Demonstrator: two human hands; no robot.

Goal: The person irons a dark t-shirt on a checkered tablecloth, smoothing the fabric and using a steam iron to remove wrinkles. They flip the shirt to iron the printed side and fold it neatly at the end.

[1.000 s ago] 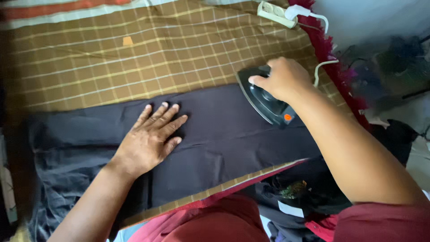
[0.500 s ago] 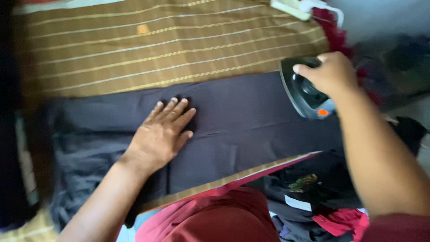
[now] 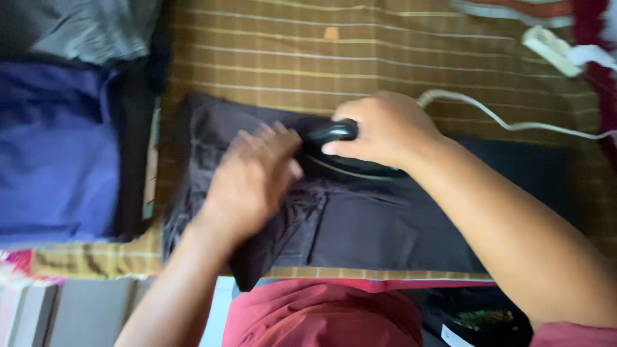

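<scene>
Two hands work over the dark cloth (image 3: 385, 225) spread on the checked sheet (image 3: 289, 58). My right hand (image 3: 385, 128) is clenched round the iron (image 3: 334, 138), which sits on the cloth's upper left part. My left hand (image 3: 254, 180) rests open on the cloth just beside the iron. The cord (image 3: 508, 122) trails right. A blue pile (image 3: 58, 148) lies left.

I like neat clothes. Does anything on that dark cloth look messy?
Yes. The dark garment is bunched and wrinkled under the left hand, beside the iron the right hand grips; the rest lies flatter.
</scene>
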